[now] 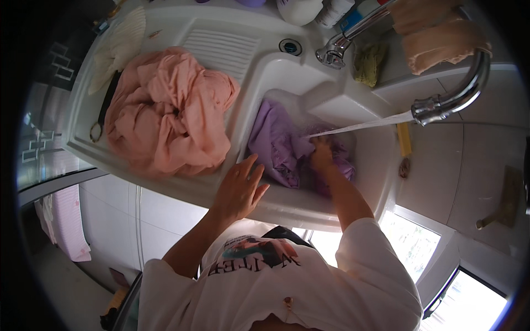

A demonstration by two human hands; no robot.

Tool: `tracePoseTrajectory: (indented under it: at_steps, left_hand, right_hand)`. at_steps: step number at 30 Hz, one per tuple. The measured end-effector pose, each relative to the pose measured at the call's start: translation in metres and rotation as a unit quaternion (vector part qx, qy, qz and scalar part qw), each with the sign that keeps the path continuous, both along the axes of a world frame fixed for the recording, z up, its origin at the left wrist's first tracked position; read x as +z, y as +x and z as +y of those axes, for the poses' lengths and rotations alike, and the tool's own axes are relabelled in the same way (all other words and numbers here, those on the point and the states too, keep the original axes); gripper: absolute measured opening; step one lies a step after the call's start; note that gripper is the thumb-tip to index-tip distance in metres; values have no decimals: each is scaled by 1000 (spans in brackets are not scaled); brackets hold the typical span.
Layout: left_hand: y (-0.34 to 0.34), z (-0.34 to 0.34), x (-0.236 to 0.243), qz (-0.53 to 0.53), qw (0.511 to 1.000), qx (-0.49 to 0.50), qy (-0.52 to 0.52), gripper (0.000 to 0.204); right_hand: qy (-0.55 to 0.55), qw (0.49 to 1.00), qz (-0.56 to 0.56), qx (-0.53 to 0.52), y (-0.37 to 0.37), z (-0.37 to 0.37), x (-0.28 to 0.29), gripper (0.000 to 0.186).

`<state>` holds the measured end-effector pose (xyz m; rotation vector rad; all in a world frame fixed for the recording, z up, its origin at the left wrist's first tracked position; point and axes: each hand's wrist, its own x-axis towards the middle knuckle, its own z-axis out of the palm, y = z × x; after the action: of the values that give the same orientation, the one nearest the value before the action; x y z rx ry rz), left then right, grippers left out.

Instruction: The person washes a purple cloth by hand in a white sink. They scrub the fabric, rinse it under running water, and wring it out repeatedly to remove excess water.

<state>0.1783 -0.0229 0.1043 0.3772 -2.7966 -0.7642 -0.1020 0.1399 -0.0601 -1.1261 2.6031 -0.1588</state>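
Note:
A wet purple cloth (273,146) lies bunched in the basin of the white sink (375,190). My right hand (321,156) reaches down into the basin and grips a fold of that cloth, its fingertips partly hidden by fabric and water. From the curved chrome tap (436,109), a stream of water falls onto the cloth beside this hand. My left hand (240,188) hovers by the basin's near left rim, fingers spread and nothing in them. To its left, a large heap of pink cloth (171,110) covers much of the ribbed washboard side.
Bottles (301,10) line the back ledge. A tan cloth (439,41) hangs over the tap's pipe, and a green cloth (370,63) lies behind the basin. At far left are a pale ribbed cloth (122,47) and a dark strap with a ring (96,131).

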Motion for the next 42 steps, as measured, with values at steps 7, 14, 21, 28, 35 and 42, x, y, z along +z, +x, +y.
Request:
tracePoseTrajectory:
  at_steps: [7,14,21,28,35,42]
  left_hand:
    - [2,-1,-7,44,999,0,24,38]
    - [3,-4,-9,54,998,-11,15,32]
    - [4,-5,-9,56,998,-19,-4,31]
    - [1,-6,-1,15,999,-21,35,33]
    - [-4,-5,-1,-34,999,-15,36,35]
    - [-6,-7,7,-75,995,-9,62,38]
  right_hand:
    - [-71,982,131,-119,-31,39,111,42]
    - [-539,788,-62,-291,11,36,341,42]
    - [-674,679,-1,-292,7,36,365,29]
    - [-440,877,26,-191,-12,47,177,74]
    - [161,983,-29,-78,20,22,83,92]
    - [13,995,-57,-82,7,46,-51,95]
